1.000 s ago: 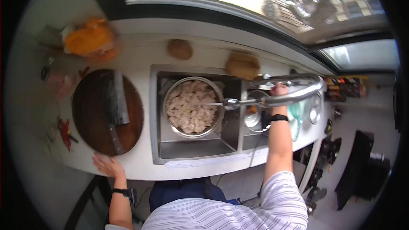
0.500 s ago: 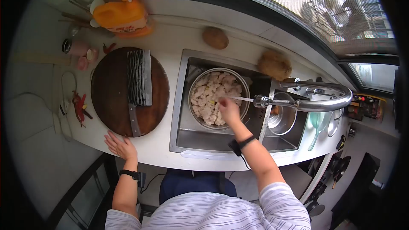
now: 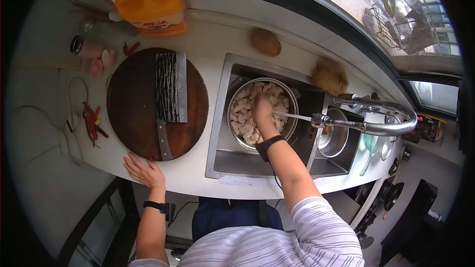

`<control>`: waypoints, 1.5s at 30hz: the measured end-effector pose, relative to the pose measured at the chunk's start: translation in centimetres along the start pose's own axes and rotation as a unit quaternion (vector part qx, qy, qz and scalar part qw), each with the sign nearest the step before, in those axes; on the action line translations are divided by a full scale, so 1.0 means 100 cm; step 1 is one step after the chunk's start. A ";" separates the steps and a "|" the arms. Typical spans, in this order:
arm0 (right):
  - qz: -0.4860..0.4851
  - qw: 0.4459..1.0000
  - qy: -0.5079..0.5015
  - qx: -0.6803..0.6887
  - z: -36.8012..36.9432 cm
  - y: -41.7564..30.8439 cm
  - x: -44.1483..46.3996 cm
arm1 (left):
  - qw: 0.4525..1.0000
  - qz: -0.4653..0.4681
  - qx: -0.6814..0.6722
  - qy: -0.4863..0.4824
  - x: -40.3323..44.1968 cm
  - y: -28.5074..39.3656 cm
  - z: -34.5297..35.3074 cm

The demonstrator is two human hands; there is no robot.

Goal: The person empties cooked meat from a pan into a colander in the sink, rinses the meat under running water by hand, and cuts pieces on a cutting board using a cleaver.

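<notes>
Pale chunks [image 3: 243,124], apparently raw meat: one heap, filling much of a round metal bowl [image 3: 293,127], which stands in the left basin of a steel sink [image 3: 237,163] set into the bench [image 3: 190,183]. No single long axis to heap or bowl; both roughly round.

Right hand [image 3: 261,109]: over and among the chunks, directly at the heap, slightly toward its far side. Fingers point down, blurred and partly hidden; how far they are curled, and whether any piece is gripped, cannot be told. Forearm enters across the near right rim. This is the nearer hand by far.

Left hand [image 3: 144,172]: flat on the bench, fingers extended and a little spread, holding nothing. Lies to the left of the bowl and nearer the body, well apart from it; just beside the near edge of a round chopping board [image 3: 129,104], contact uncertain.

Cleaver [image 3: 178,91]: flat on the board, long axis running away from the body, handle toward the left hand, blade at the far end.

Faucet [image 3: 396,127]: on the right, its spout turned left. Water stream [image 3: 297,116]: enters the bowl from the right, beside the right hand.
</notes>
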State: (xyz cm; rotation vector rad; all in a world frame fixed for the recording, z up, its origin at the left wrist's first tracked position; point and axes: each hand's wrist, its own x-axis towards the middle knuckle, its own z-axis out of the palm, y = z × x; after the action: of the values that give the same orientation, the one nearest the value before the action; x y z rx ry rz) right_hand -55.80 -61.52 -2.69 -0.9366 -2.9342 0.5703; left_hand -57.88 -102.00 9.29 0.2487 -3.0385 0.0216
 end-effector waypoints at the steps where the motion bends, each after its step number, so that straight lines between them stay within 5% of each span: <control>1: -0.005 1.000 0.008 -0.020 0.010 -0.002 0.006 | 1.000 -0.002 0.003 -0.003 0.000 0.001 0.000; 6: -0.022 0.994 -0.040 -0.096 0.041 -0.002 0.006 | 1.000 0.002 0.003 -0.012 0.002 0.001 -0.002; 8: -0.108 0.971 -0.110 -0.181 0.044 0.000 0.004 | 1.000 -0.001 0.006 -0.008 0.001 0.001 0.000; 12: -0.160 0.981 -0.005 -0.108 0.021 0.000 0.003 | 1.000 -0.001 0.010 -0.013 0.002 0.002 -0.003; 14: -0.009 1.000 -0.006 0.029 0.013 0.010 0.004 | 1.000 0.004 0.005 -0.008 0.002 0.001 -0.004; 17: 0.041 0.994 -0.043 0.087 0.000 0.016 -0.005 | 1.000 0.016 -0.001 -0.002 0.002 -0.001 -0.001; 21: 0.039 0.993 0.078 0.081 0.008 -0.011 -0.015 | 1.000 0.027 -0.003 0.003 0.003 0.001 -0.002; 23: -0.049 0.986 0.144 0.071 0.029 -0.009 -0.009 | 1.000 0.028 0.002 0.002 0.003 0.001 -0.002; 24: -0.045 0.986 0.146 0.072 0.039 -0.008 -0.007 | 1.000 0.029 0.006 -0.001 0.003 0.001 -0.002; 26: 0.051 0.999 -0.007 0.005 0.049 -0.006 -0.006 | 0.999 0.031 0.008 -0.001 0.003 0.001 -0.001; 29: -0.061 0.993 0.071 0.066 0.042 0.009 -0.003 | 0.999 0.035 0.004 -0.004 0.001 -0.002 -0.001; 33: 0.039 0.980 0.045 0.187 0.014 0.034 -0.031 | 0.999 0.035 0.000 -0.001 0.001 -0.004 0.001; 34: 0.202 0.913 -0.022 0.353 0.004 0.036 -0.039 | 0.999 0.032 0.000 -0.002 0.001 -0.003 0.000; 35: 0.353 0.788 -0.088 0.497 -0.005 0.040 -0.043 | 0.999 0.038 0.001 0.004 0.001 -0.002 -0.001; 36: 0.353 0.788 -0.090 0.496 -0.014 0.045 -0.041 | 0.999 0.044 0.002 0.010 0.002 -0.002 -0.002; 38: 0.367 0.647 -0.001 0.668 -0.029 0.058 -0.039 | 0.999 0.047 -0.004 0.008 0.002 -0.004 0.000; 39: 0.368 0.648 -0.003 0.667 -0.034 0.065 -0.033 | 0.999 0.053 -0.009 0.007 0.002 -0.005 0.001; 41: 0.271 0.796 0.018 0.541 -0.040 0.075 -0.010 | 0.998 0.056 -0.009 0.010 0.001 -0.005 0.002; 42: 0.273 0.795 0.017 0.541 -0.041 0.077 0.000 | 0.998 0.061 -0.011 0.014 0.001 -0.005 0.003; 43: 0.116 0.916 0.045 0.382 -0.043 0.077 0.012 | 0.998 0.062 -0.010 0.012 0.001 -0.006 0.004; 44: -0.050 0.976 0.069 0.198 -0.041 0.081 0.021 | 0.998 0.067 -0.007 0.019 0.001 -0.007 0.006; 45: -0.050 0.977 0.067 0.198 -0.037 0.081 0.028 | 0.997 0.072 -0.005 0.027 0.001 -0.008 0.008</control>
State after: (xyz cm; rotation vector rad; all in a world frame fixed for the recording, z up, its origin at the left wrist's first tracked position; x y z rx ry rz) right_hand -53.15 -52.52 -2.30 -0.7421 -2.5879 0.9935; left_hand -57.88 -102.84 8.53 0.0277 -2.9952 0.0224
